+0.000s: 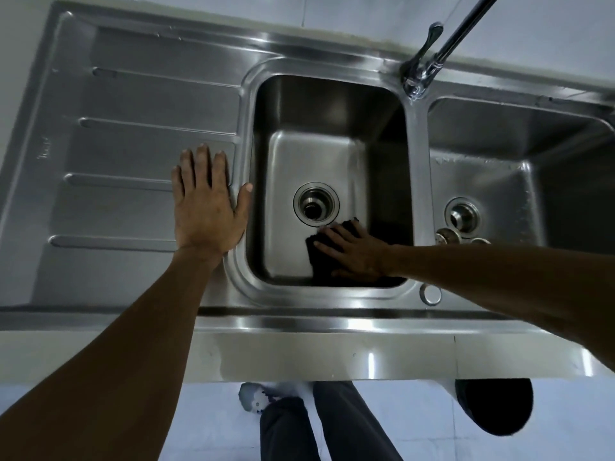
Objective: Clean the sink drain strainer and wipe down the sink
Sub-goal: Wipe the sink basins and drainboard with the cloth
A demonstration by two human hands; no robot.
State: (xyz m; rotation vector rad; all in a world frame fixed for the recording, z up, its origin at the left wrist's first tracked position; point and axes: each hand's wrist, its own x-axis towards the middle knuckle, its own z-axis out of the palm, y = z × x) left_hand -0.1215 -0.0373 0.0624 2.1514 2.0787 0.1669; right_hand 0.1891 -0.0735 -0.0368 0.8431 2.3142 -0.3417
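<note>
**Right hand on cloth in the middle basin; left hand flat on the drainboard**

Steel sink [332,316], two basins plus a ribbed drainboard [133,144] at the left.

Left hand [206,207] — palm down on the drainboard, just beside the rim of the middle basin [299,154]; fingers [203,161] straight, close together and pointing far; thumb [245,197] spread out to the right onto the rim; holds nothing.

Right hand [352,251] — down inside the middle basin at its near right part, lying flat on a dark cloth [321,264]; its fingers [327,244] are extended and slightly spread, pointing left, pressing the cloth against the basin floor; no curl round the cloth visible; the cloth's far edge lies just beside the drain opening [316,202], which shows as a dark open hole inside its ring.

Right basin [532,181] — its own drain fitting [463,216] has a metal centre; a round metal piece [447,236] sits just near of it, partly hidden by the right forearm; cannot tell if it is the strainer.

Faucet [432,58] stands on the far rim between the basins.
</note>
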